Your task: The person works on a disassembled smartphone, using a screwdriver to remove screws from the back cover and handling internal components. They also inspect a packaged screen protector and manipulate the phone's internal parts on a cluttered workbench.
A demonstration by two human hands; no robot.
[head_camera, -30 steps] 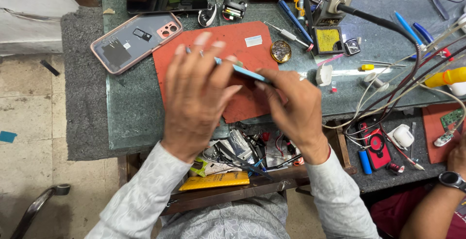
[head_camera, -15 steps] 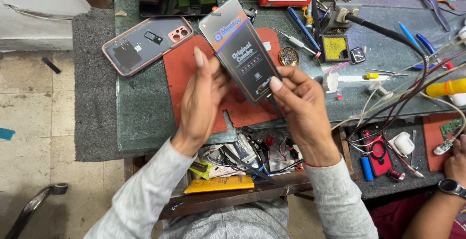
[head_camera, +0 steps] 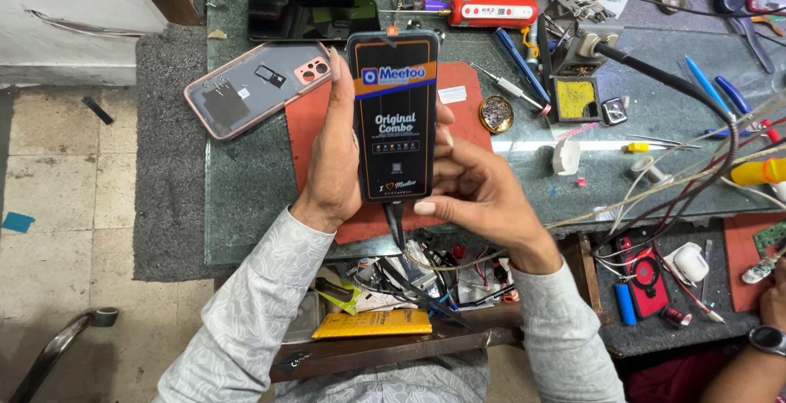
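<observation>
Both hands, left hand point(head_camera: 334, 165) and right hand point(head_camera: 479, 194), keep fingers clamped on the new phone screen point(head_camera: 394, 116), its protective film on, unfitted to the pink-rimmed phone body point(head_camera: 254, 88) on the counter point(head_camera: 246, 198).

Person is wearing a long-sleeved shirt in pale grey-white cloth with a faint, irregular leaf-like pattern. Left sleeve point(head_camera: 246, 313) is reaching to the wrist, cuff sitting close, cloth creasing along the forearm. Right sleeve point(head_camera: 565, 337) is showing the same cloth and pattern, also ending at the wrist. Left hand point(head_camera: 332, 157) and right hand point(head_camera: 483, 194) are both bare: no gloves, rings or watch showing.
</observation>
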